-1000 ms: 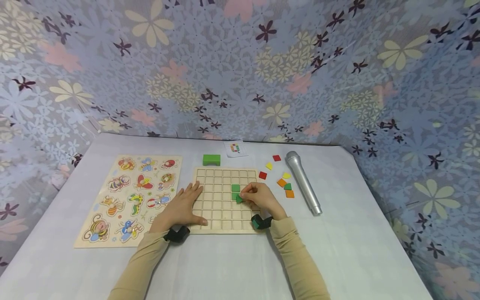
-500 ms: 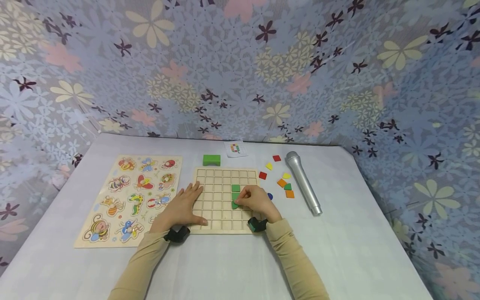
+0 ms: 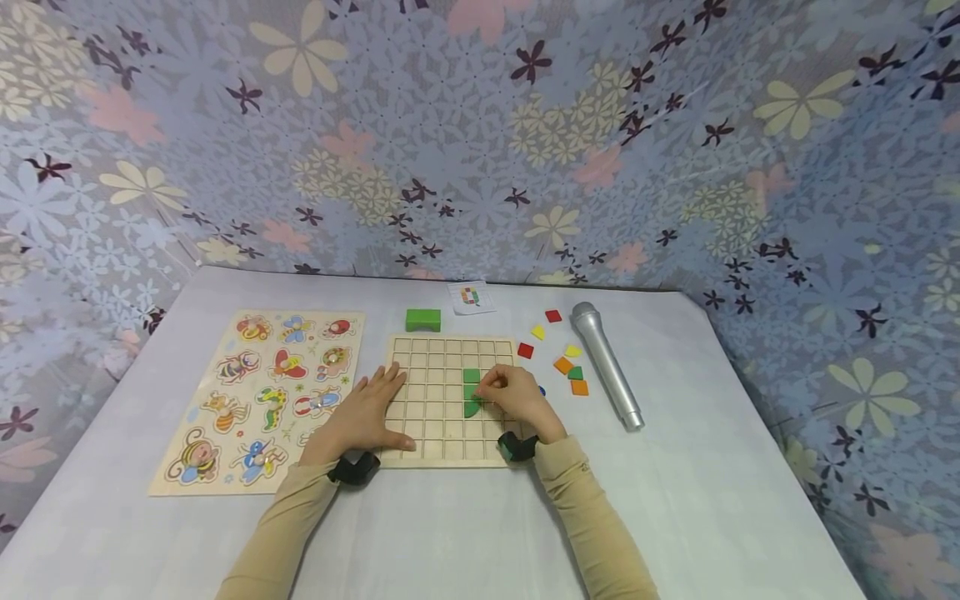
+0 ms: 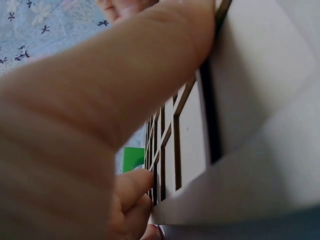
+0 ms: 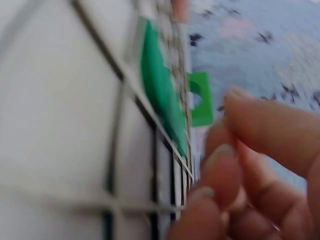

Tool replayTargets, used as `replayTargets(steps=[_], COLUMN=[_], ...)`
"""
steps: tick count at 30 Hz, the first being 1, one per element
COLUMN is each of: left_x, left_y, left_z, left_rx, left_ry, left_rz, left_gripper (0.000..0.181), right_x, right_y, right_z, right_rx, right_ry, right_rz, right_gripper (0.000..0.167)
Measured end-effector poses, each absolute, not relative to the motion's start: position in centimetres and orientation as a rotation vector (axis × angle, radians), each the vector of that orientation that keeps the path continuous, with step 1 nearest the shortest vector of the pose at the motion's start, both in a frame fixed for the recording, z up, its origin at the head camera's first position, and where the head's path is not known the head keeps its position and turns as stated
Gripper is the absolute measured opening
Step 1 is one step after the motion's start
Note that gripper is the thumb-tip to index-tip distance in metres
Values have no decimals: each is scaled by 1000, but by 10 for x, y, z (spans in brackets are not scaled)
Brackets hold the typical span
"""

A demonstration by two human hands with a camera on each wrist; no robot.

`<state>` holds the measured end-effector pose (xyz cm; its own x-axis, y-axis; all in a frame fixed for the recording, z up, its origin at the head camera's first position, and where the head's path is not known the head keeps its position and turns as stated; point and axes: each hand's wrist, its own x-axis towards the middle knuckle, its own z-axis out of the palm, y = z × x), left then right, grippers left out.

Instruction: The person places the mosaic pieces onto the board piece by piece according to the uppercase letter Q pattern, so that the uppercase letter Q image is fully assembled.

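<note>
A wooden grid board point(image 3: 427, 428) lies flat on the table. My left hand point(image 3: 358, 421) rests spread on its left edge, the thumb point(image 4: 150, 55) over the near corner. Two green squares point(image 3: 471, 376) sit one below the other in cells of the board. Below them lies a green quarter-round tile point(image 3: 472, 407), also seen in the right wrist view as a tilted, blurred green piece point(image 5: 157, 82). My right hand point(image 3: 521, 396) is just right of that tile, fingers loosely bent. No tile shows between its fingertips point(image 5: 220, 155).
An insect picture puzzle point(image 3: 202, 400) lies left of the board. Behind stand a green arch block point(image 3: 423, 319) and a pattern card point(image 3: 480, 307). Several red, yellow, orange and green tiles point(image 3: 580, 387) lie right, beside a silver microphone point(image 3: 609, 367). A blue piece point(image 3: 542, 390) is mostly hidden by my right hand.
My right hand brought the green quarter-round tile down to the cell below the two squares, let go of it, and drew back slightly up and right. The left hand stays put.
</note>
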<state>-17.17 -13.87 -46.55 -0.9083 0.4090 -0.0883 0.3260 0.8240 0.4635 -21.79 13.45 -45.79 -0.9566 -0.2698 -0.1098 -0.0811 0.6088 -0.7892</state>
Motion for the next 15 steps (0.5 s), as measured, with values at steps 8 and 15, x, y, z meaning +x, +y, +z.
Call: replayTargets(steps=[8,15], left_x=[-172,-172], left_y=[-140,-141], left_z=[-466,-469], left_rx=[572,579], left_ry=[2814,2823], left_rz=[661,658], left_gripper=[111,111], right_x=[-234,-232], right_y=[186,210], right_z=[-452,-444], right_rx=[204,254], right_ry=[2727,2827], right_rz=[-1547,-1310], right_gripper=[25,35])
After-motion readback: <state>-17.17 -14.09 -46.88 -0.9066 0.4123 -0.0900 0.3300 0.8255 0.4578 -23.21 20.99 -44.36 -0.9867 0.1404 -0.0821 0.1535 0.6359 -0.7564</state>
